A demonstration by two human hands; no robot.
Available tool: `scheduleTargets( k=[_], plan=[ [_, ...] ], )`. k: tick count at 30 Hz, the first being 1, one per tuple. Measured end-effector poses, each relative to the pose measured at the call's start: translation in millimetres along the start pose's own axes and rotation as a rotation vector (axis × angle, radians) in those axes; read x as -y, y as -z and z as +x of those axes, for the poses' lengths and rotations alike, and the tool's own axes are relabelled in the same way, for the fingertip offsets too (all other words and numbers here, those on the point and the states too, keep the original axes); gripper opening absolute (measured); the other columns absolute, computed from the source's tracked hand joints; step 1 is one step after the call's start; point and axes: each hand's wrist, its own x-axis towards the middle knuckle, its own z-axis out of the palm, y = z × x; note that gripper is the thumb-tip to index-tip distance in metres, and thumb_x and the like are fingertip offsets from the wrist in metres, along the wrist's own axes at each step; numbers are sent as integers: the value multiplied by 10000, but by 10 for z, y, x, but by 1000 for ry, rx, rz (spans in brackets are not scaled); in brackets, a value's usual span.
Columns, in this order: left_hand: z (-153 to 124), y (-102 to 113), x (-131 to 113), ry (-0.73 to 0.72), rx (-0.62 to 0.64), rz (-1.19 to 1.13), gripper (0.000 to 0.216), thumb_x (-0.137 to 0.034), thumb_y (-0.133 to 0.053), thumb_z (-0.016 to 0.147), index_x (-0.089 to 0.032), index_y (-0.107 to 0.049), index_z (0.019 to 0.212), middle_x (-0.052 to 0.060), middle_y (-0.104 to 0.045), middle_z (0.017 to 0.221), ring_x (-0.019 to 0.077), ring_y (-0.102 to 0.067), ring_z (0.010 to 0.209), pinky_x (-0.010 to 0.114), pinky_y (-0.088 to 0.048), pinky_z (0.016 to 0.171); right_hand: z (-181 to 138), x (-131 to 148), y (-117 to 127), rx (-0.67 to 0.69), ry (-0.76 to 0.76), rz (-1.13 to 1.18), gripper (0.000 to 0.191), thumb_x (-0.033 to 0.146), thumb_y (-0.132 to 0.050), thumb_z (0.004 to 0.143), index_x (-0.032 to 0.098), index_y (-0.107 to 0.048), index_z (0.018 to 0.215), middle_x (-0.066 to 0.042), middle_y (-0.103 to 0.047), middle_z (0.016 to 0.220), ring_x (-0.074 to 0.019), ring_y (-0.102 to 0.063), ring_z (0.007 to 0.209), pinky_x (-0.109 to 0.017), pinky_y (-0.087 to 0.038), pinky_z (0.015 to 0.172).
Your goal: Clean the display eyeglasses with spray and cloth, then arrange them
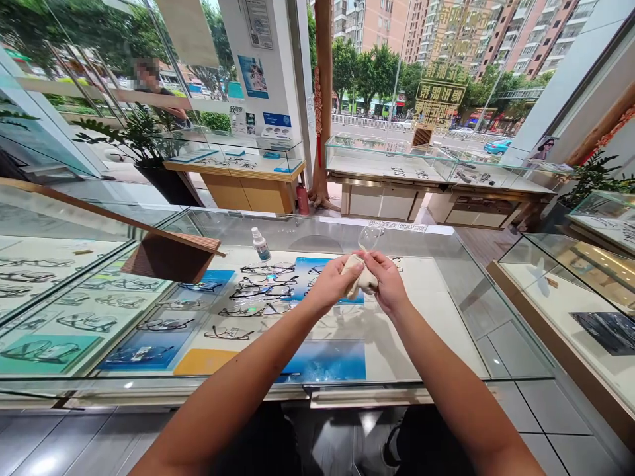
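Note:
Above the glass display counter, both hands meet in front of me. My left hand (333, 283) is closed around a cream cloth (353, 272), pinching it with thumb and fingers. My right hand (385, 279) is closed on a pair of eyeglasses (370, 238), one clear lens of which sticks up beyond the fingers. The cloth touches the glasses between the hands; the rest of the frame is hidden by fingers and cloth. A small white spray bottle (260, 244) stands upright on the countertop, left of and beyond my hands.
Inside the glass counter (411, 330), several eyeglass frames (262, 289) lie in rows on white and blue panels. A brown wooden stand (171, 256) juts in at the left. Another display case (555, 291) is at the right. Beyond are window showcases (391, 175) and a potted plant (166, 182).

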Motion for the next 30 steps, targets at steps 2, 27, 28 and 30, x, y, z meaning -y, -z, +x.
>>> scheduleTargets(
  k=[2, 27, 28, 30],
  plan=[
    [17, -30, 26, -28, -58, -16, 606, -623, -806, 818, -157, -696, 1189, 38, -700, 845, 129, -592, 665, 242, -475, 628, 0, -28, -3, 12, 19, -17, 340, 525, -891, 728, 244, -793, 891, -25, -776, 941, -154, -616, 740, -265, -498, 597],
    [9, 89, -45, -25, 70, 49, 616, -635, -792, 828, -170, -712, 1225, 40, -713, 900, 127, -611, 723, 228, -478, 651, 14, 109, 62, 38, -40, 17, 334, 507, -899, 734, 232, -824, 909, -32, -776, 887, -157, -663, 749, -279, -537, 673],
    [0, 89, -50, -18, 80, 60, 621, -616, -805, 823, -171, -704, 1244, 40, -713, 902, 129, -614, 720, 228, -479, 645, 14, 112, 63, 33, -45, 20, 336, 510, -897, 735, 231, -822, 907, -31, -778, 887, -155, -660, 738, -278, -535, 662],
    [-5, 79, -44, -9, 70, 76, 629, -595, -809, 829, -164, -691, 1271, 36, -709, 863, 132, -613, 684, 228, -470, 612, 21, 94, 63, 35, -27, 8, 334, 506, -900, 730, 233, -823, 905, -33, -787, 908, -162, -668, 767, -281, -539, 687]
  ],
)
